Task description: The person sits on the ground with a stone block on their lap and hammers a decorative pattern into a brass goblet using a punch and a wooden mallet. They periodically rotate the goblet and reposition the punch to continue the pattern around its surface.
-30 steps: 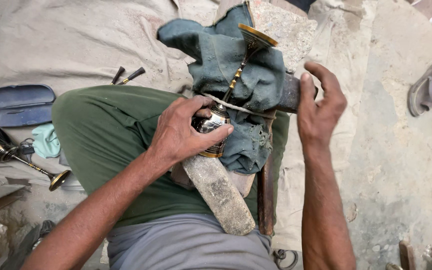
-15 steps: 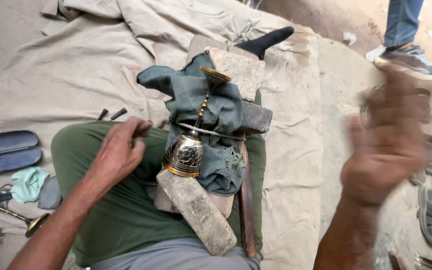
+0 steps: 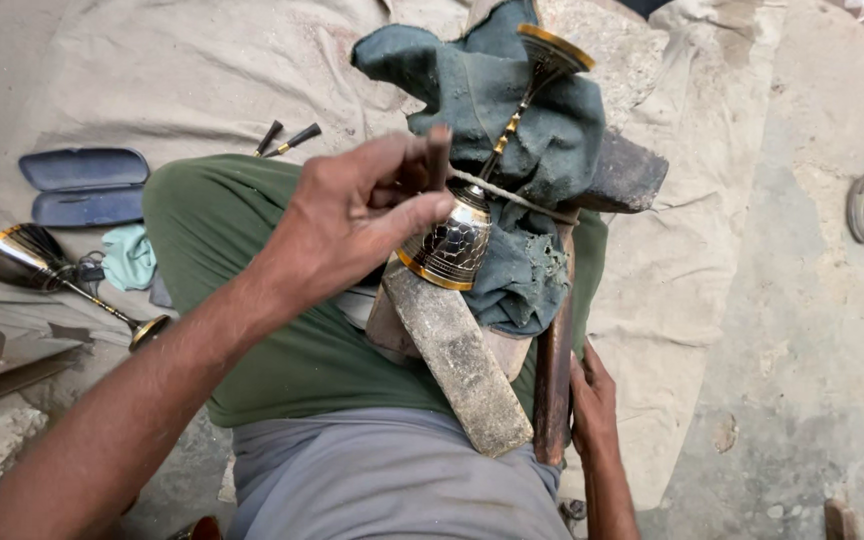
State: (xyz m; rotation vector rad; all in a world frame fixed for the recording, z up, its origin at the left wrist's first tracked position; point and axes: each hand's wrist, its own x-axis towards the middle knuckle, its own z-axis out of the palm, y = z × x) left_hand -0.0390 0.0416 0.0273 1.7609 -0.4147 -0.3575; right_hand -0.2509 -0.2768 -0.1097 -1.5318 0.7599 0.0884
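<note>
Goblet (image 3: 462,235) of dark metal with gold rim, engraved bowl and banded stem lies tilted on teal cloth (image 3: 522,130), tied down by a cord, just beyond the left hand (image 3: 362,215). That hand pinches a small dark tool (image 3: 439,155). The right hand (image 3: 592,405) grips a wooden stick (image 3: 555,360). Left of the left hand lie 1 blue case (image 3: 84,185) and 1 second goblet (image 3: 27,262).

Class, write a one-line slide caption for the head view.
Left hand pinches a small tool above a tied brass goblet; right hand grips a wooden handle.
</note>
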